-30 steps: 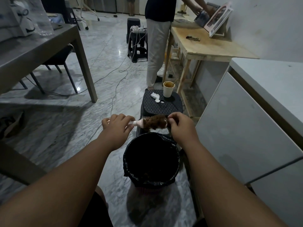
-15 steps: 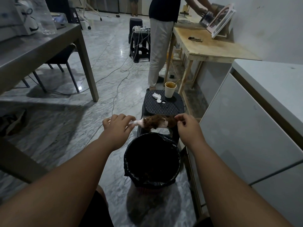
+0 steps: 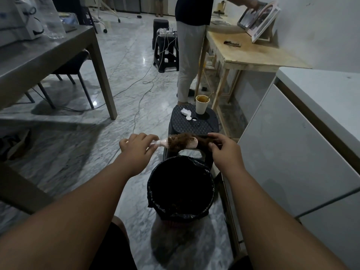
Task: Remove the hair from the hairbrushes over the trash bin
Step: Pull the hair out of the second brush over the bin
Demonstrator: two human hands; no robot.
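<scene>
A black stool stands mid-scene, bearing a paper cup and a crumpled white tissue. To the left is a grey table with a dark chair under it. Far right, a person stands at a wooden table. A white cabinet fills the right side. Cables trail across the marble floor.

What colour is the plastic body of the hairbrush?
The hairbrush is light pink; the head view, the only one, shows it.
</scene>
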